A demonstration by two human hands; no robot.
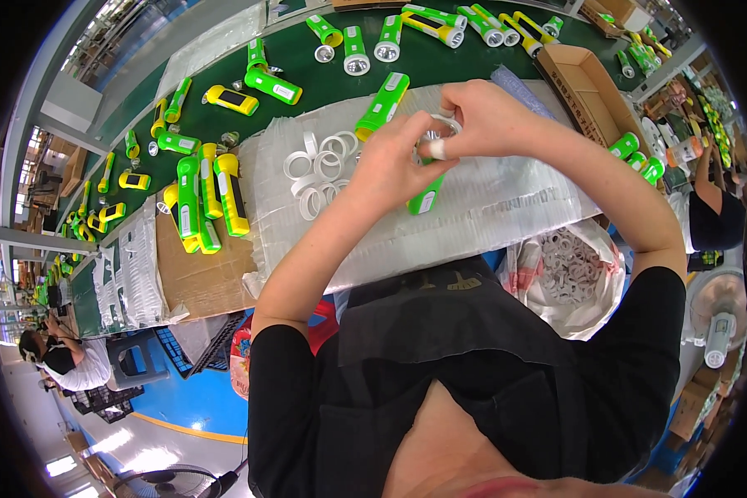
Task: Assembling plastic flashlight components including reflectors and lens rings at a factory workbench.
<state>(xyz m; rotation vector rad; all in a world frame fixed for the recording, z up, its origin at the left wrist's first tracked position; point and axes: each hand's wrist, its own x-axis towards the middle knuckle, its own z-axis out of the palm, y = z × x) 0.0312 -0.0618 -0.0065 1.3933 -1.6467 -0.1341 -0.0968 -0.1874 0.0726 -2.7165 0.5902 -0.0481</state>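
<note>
My left hand (394, 162) is closed around a green flashlight (426, 199), whose body shows below the fingers over the padded worktop. At its upper end, my right hand (494, 120) pinches a white ring (448, 123) with thumb and fingers. The fingers partly cover the flashlight's head, so I cannot tell how far the ring sits on it. Just beyond my left hand lies another green and yellow flashlight (383, 106). Several loose white rings (329, 164) are heaped left of my left hand.
Several green and yellow flashlights (189, 199) lie on cardboard at the left. More flashlights (356, 51) line the green conveyor belt ahead. An open cardboard box (585, 91) stands at the right. A bag of white rings (566, 270) hangs below the worktop's right edge. Other people work at both sides.
</note>
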